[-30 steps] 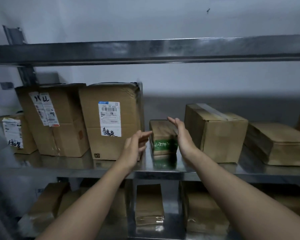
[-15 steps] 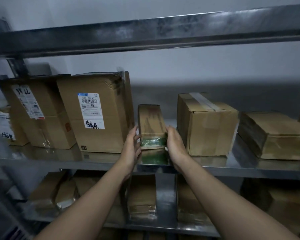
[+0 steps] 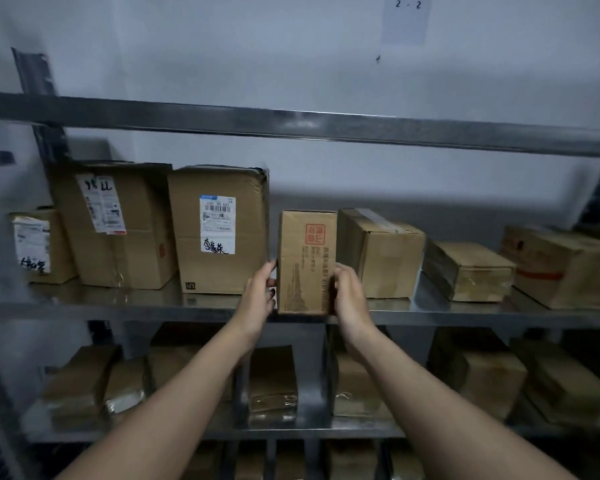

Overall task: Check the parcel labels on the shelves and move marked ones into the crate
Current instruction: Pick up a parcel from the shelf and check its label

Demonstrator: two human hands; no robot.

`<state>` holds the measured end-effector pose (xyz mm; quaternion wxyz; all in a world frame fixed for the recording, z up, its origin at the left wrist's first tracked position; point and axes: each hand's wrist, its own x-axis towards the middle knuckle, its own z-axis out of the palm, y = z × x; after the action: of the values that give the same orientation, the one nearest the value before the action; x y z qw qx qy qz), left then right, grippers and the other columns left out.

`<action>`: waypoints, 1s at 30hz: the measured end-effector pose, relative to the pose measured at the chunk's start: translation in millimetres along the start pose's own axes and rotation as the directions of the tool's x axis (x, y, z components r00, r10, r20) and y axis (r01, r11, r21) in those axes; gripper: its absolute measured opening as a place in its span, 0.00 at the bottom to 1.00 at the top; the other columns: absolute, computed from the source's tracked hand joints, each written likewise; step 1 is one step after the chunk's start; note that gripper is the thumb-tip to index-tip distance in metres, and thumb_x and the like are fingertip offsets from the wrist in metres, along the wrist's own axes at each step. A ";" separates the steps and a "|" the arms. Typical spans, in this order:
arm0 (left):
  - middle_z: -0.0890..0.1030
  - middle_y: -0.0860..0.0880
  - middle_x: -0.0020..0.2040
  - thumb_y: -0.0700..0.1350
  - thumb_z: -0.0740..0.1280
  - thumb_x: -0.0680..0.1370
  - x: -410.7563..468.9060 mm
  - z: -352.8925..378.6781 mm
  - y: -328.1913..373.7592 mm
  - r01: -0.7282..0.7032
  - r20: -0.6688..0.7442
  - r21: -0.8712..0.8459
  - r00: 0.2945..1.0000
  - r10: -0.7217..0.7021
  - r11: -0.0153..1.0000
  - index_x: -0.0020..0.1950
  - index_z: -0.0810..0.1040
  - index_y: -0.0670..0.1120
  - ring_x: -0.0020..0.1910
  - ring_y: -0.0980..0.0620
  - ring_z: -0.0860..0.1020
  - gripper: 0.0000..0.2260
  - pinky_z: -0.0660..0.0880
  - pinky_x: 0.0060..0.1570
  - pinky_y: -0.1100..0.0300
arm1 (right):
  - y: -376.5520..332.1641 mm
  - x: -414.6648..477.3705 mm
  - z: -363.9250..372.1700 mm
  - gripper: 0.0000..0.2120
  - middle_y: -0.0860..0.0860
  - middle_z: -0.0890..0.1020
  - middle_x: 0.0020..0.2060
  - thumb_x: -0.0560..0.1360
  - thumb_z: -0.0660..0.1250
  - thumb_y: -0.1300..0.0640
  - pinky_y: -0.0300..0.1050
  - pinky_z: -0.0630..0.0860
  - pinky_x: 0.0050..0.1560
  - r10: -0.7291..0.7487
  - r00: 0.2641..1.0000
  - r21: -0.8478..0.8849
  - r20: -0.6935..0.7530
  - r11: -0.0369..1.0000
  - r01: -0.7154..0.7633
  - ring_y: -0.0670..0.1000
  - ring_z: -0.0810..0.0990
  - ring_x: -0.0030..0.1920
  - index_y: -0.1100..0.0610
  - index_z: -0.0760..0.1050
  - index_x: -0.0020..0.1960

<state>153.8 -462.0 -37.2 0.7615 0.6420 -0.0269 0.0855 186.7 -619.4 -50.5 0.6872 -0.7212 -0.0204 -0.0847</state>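
You hold a small box (image 3: 307,261) upright between both hands at the front edge of the middle shelf (image 3: 118,306). Your left hand (image 3: 258,299) presses its left side, fingers curled around the edge; your right hand (image 3: 349,296) clasps its right side, fingers wrapped onto the front. The box stands tall and narrow, its brown face turned toward you, with a red square stamp near the top and faint printing below. You can see no white label on this face.

Just left of it, nearly touching your left hand, stands a big carton (image 3: 219,230) with a white barcode label (image 3: 218,225) and black handwriting at the label's foot. Further left is another carton (image 3: 115,226) with a long white label, and beyond that a shorter one (image 3: 40,245), also labelled and handwritten.

Just right of your box, close behind your right hand, sits a taped carton (image 3: 383,252) with no label showing. Past it lies a low flat parcel (image 3: 470,271), then a wider box (image 3: 561,266) with red tape or print on its front.

A steel rail (image 3: 326,126) of the shelf above crosses overhead. On the wall above it hangs a paper slip (image 3: 406,19) marked "2 - 2". Below your arms, the lower shelf (image 3: 326,431) holds many dim brown parcels, tightly packed; their labels are too dark to make out.
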 end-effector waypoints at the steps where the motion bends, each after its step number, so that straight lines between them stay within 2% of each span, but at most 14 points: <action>1: 0.81 0.53 0.58 0.55 0.51 0.88 -11.2 -3.0 4.1 -0.003 -0.001 -0.010 1.000 0.003 1.000 0.61 0.76 0.58 0.62 0.53 0.79 0.14 0.75 0.58 0.60 | -9.7 -15.9 -0.4 0.23 0.53 0.77 0.66 0.76 0.55 0.32 0.60 0.78 0.68 -0.001 1.000 -0.007 -0.004 1.000 0.001 0.52 0.78 0.65 0.40 0.75 0.65; 3: 0.81 0.55 0.58 0.57 0.52 0.88 -31.2 -8.5 11.7 -0.008 -0.009 -0.025 1.000 0.007 1.000 0.59 0.77 0.58 0.64 0.53 0.77 0.14 0.71 0.67 0.55 | -26.4 -40.8 -4.7 0.18 0.54 0.79 0.61 0.85 0.54 0.40 0.51 0.80 0.62 -0.013 1.000 -0.002 -0.012 1.000 0.013 0.51 0.80 0.60 0.47 0.75 0.67; 4: 0.81 0.55 0.57 0.56 0.52 0.88 -41.5 -9.2 16.2 -0.010 -0.014 -0.038 1.000 0.010 0.999 0.59 0.77 0.57 0.63 0.53 0.77 0.14 0.71 0.65 0.55 | -31.7 -50.4 -9.8 0.17 0.53 0.80 0.55 0.88 0.53 0.45 0.45 0.79 0.54 -0.014 1.000 0.005 -0.012 1.000 0.014 0.49 0.80 0.55 0.51 0.74 0.67; 6: 0.81 0.54 0.58 0.56 0.52 0.88 -59.7 -6.8 26.1 -0.035 -0.016 -0.042 0.999 0.034 0.999 0.59 0.77 0.56 0.61 0.55 0.78 0.15 0.73 0.57 0.57 | -43.4 -68.3 -20.7 0.14 0.50 0.78 0.47 0.90 0.51 0.50 0.37 0.76 0.40 -0.023 1.000 0.017 -0.010 1.000 0.023 0.46 0.79 0.46 0.55 0.72 0.65; 8: 0.82 0.53 0.58 0.55 0.51 0.88 -76.3 -2.0 34.3 -0.077 0.006 0.006 0.997 0.077 0.997 0.59 0.77 0.55 0.61 0.55 0.78 0.15 0.74 0.52 0.57 | -53.1 -80.9 -30.4 0.14 0.49 0.79 0.48 0.90 0.50 0.51 0.33 0.76 0.35 -0.034 0.999 0.019 0.001 0.999 0.034 0.46 0.79 0.47 0.55 0.71 0.66; 10: 0.84 0.51 0.57 0.54 0.52 0.89 -96.5 3.3 43.3 -0.115 0.006 0.057 0.993 0.115 0.992 0.58 0.77 0.52 0.59 0.54 0.80 0.15 0.76 0.55 0.55 | -62.0 -95.7 -39.7 0.14 0.50 0.80 0.52 0.90 0.50 0.51 0.30 0.77 0.34 -0.047 0.998 0.012 0.029 0.999 0.047 0.47 0.81 0.51 0.55 0.70 0.68; 13: 0.85 0.46 0.57 0.52 0.56 0.88 -113.0 10.6 51.5 -0.139 -0.018 0.111 0.990 0.142 0.984 0.58 0.76 0.48 0.58 0.50 0.82 0.12 0.76 0.59 0.53 | -68.6 -109.6 -54.2 0.14 0.48 0.80 0.48 0.89 0.53 0.51 0.31 0.79 0.36 -0.053 0.997 0.029 0.062 0.998 0.052 0.46 0.82 0.48 0.56 0.72 0.68; 17: 0.86 0.43 0.56 0.51 0.61 0.87 -132.6 30.1 59.5 -0.153 -0.050 0.146 0.986 0.162 0.977 0.58 0.79 0.46 0.54 0.47 0.84 0.11 0.78 0.49 0.59 | -74.3 -127.0 -81.0 0.15 0.50 0.84 0.51 0.89 0.55 0.52 0.36 0.81 0.43 -0.048 0.994 0.081 0.101 0.996 0.040 0.50 0.85 0.53 0.56 0.74 0.69; 19: 0.86 0.44 0.52 0.50 0.62 0.87 -143.6 43.7 59.7 -0.161 -0.062 0.143 0.983 0.172 0.976 0.58 0.81 0.45 0.52 0.47 0.83 0.11 0.77 0.47 0.58 | -77.4 -132.9 -96.9 0.16 0.51 0.84 0.51 0.89 0.55 0.51 0.35 0.80 0.41 -0.048 0.992 0.077 0.116 0.996 0.039 0.50 0.85 0.53 0.57 0.76 0.69; 21: 0.85 0.49 0.45 0.48 0.62 0.87 -154.6 55.7 59.8 -0.169 -0.076 0.131 0.981 0.180 0.977 0.57 0.82 0.45 0.47 0.51 0.80 0.11 0.75 0.44 0.60 | -79.5 -137.3 -112.6 0.16 0.52 0.86 0.53 0.89 0.56 0.51 0.34 0.80 0.39 -0.050 0.989 0.068 0.136 0.997 0.041 0.50 0.86 0.54 0.56 0.78 0.67; 23: 0.86 0.50 0.48 0.47 0.62 0.87 -162.2 63.1 61.2 -0.174 -0.072 0.126 0.980 0.183 0.977 0.57 0.83 0.47 0.49 0.50 0.81 0.11 0.76 0.49 0.59 | -82.6 -141.7 -123.8 0.16 0.52 0.87 0.55 0.89 0.57 0.51 0.35 0.81 0.43 -0.059 0.987 0.062 0.152 0.997 0.050 0.50 0.86 0.56 0.55 0.79 0.67; 25: 0.87 0.48 0.53 0.48 0.61 0.87 -170.8 70.1 65.8 -0.157 -0.083 0.131 0.982 0.168 0.979 0.58 0.84 0.49 0.52 0.50 0.82 0.12 0.76 0.53 0.57 | -83.6 -145.0 -133.2 0.15 0.51 0.86 0.53 0.89 0.58 0.53 0.37 0.79 0.47 -0.068 0.985 0.073 0.161 0.996 0.057 0.47 0.83 0.49 0.55 0.79 0.68; 27: 0.86 0.47 0.54 0.51 0.61 0.87 -174.1 73.3 68.2 -0.144 -0.121 0.116 0.980 0.158 0.983 0.59 0.84 0.49 0.50 0.50 0.81 0.13 0.75 0.50 0.55 | -85.4 -146.4 -139.5 0.15 0.52 0.85 0.51 0.88 0.59 0.55 0.42 0.79 0.52 -0.079 0.986 0.092 0.146 0.994 0.066 0.47 0.81 0.47 0.55 0.79 0.69; 30: 0.86 0.46 0.56 0.56 0.61 0.86 -176.6 77.2 72.4 -0.153 -0.135 0.147 0.975 0.174 0.977 0.64 0.84 0.48 0.50 0.49 0.80 0.17 0.75 0.48 0.54 | -91.9 -148.5 -145.9 0.16 0.50 0.90 0.50 0.88 0.56 0.53 0.53 0.80 0.64 -0.094 0.986 0.105 0.135 0.991 0.081 0.54 0.86 0.56 0.51 0.82 0.65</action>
<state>-26.6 -543.0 20.1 0.7063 0.6797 -0.0176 0.1968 13.3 -746.6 24.0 0.7146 -0.6888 -0.1042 -0.0631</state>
